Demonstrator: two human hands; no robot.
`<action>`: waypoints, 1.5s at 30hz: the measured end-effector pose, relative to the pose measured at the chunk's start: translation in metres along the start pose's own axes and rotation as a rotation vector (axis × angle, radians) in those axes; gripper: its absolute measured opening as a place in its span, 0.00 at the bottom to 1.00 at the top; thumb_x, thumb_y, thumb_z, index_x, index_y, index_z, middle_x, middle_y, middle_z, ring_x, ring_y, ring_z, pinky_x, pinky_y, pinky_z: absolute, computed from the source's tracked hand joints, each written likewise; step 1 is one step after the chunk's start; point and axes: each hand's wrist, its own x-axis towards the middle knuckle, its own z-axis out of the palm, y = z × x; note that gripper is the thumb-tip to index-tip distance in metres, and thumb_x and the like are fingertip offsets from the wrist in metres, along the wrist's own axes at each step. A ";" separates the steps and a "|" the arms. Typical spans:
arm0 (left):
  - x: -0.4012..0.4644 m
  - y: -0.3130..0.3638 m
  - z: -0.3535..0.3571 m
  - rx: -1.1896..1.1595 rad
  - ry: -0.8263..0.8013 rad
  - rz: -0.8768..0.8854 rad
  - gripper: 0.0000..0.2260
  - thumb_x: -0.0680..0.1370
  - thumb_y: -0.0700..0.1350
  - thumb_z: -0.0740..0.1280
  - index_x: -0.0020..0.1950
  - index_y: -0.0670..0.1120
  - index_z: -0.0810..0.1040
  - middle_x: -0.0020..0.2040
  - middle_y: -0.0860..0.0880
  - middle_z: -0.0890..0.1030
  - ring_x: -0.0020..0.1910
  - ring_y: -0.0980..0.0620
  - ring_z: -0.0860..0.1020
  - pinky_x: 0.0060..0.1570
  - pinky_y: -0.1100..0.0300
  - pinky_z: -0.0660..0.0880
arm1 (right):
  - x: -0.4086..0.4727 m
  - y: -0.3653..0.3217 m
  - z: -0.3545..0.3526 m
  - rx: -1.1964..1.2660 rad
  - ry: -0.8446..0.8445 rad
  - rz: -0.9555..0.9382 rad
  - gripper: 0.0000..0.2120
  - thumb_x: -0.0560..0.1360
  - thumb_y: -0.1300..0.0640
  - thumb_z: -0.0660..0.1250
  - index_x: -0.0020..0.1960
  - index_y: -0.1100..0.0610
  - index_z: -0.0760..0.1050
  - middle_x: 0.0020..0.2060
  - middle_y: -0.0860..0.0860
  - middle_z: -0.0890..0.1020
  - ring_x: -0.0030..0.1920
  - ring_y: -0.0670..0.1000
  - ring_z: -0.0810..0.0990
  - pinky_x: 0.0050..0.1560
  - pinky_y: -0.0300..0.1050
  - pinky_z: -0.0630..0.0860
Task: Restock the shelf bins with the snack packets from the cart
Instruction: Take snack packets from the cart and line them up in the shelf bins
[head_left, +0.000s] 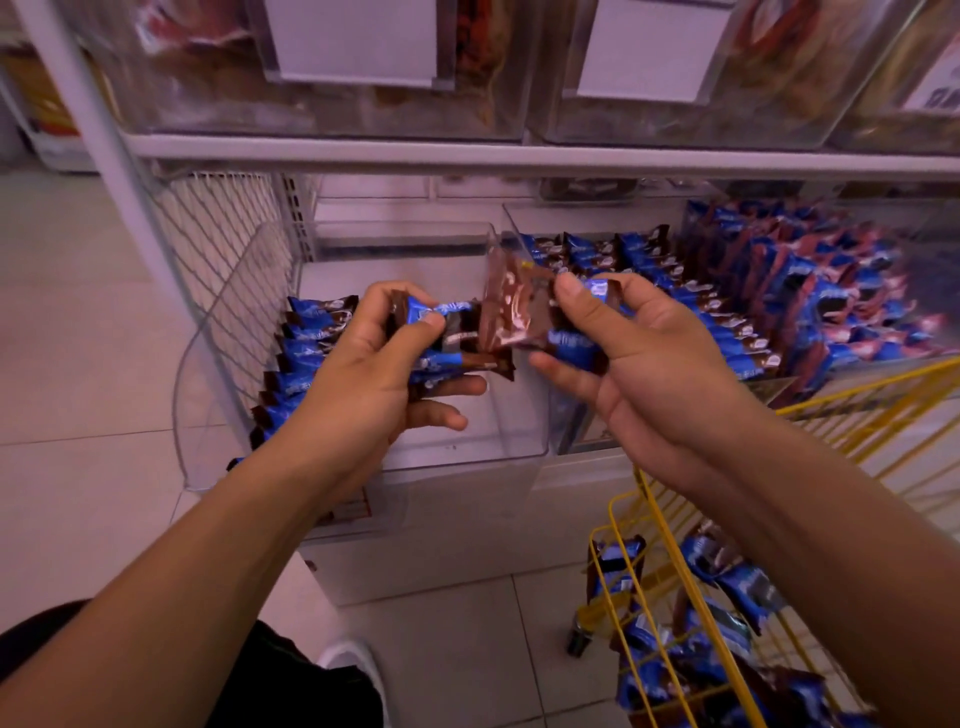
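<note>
Both hands hover over a clear plastic shelf bin (519, 415). My left hand (363, 374) grips a small stack of blue-and-brown snack packets (447, 338). My right hand (639, 353) holds another packet (571, 343), with a blurred brown packet (506, 306) between the two hands. A row of the same packets (301, 353) stands along the left side of that bin. The neighbouring bin (701, 312) to the right is filled with rows of packets. More packets (727, 597) lie in the yellow wire cart (670, 545) at the lower right.
A white shelf rail (519, 156) runs above the bins, carrying clear bins with blank label holders (358, 41). A white wire mesh panel (223, 249) closes the shelf's left end. Tiled floor (78, 338) lies to the left. My shoe (353, 665) is below.
</note>
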 end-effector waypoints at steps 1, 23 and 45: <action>0.001 -0.001 -0.002 0.007 0.009 0.005 0.08 0.83 0.43 0.61 0.47 0.55 0.73 0.52 0.41 0.83 0.40 0.42 0.85 0.24 0.61 0.76 | 0.001 -0.002 0.002 0.064 0.003 0.024 0.09 0.77 0.59 0.69 0.55 0.59 0.73 0.52 0.58 0.85 0.48 0.53 0.87 0.40 0.47 0.83; 0.007 0.015 -0.027 0.079 0.110 0.171 0.20 0.66 0.37 0.71 0.54 0.47 0.70 0.47 0.44 0.83 0.46 0.46 0.83 0.41 0.54 0.80 | 0.018 0.005 0.044 -0.622 -0.084 -0.104 0.19 0.65 0.49 0.81 0.49 0.55 0.77 0.45 0.54 0.84 0.40 0.49 0.84 0.33 0.41 0.80; 0.056 -0.012 -0.094 1.505 0.040 -0.253 0.28 0.79 0.55 0.62 0.76 0.43 0.62 0.76 0.41 0.64 0.74 0.40 0.63 0.72 0.48 0.62 | 0.115 0.053 0.100 -2.009 -0.772 -0.061 0.27 0.61 0.43 0.80 0.55 0.54 0.79 0.48 0.51 0.83 0.48 0.52 0.82 0.53 0.47 0.81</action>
